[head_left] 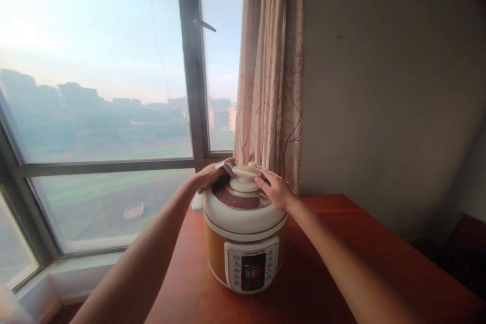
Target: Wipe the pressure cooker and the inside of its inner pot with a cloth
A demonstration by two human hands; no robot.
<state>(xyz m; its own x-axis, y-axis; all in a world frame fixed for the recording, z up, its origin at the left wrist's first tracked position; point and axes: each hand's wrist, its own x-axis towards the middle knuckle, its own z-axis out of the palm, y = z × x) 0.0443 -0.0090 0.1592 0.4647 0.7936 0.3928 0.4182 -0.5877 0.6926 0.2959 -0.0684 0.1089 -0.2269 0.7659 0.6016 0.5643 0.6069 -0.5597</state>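
Observation:
An electric pressure cooker (pixel 246 233), cream and brown with a front control panel, stands upright on the table. Its lid (pixel 237 198) is on, topped by a broad cream knob (pixel 246 174). My left hand (pixel 210 176) reaches over the lid's left side with a crumpled, pale cloth (pixel 227 166) in its grasp; most of its fingers are hidden. On the right of the knob rests my right hand (pixel 276 190), the thumb against the knob's edge and the other fingers curled behind it, partly out of sight.
The reddish wooden table (pixel 182 283) carries the cooker. To the left is a large window (pixel 106 164) with a dark frame and a low white sill. A patterned curtain (pixel 266 86) hangs behind the cooker, beside a plain grey wall (pixel 379 86).

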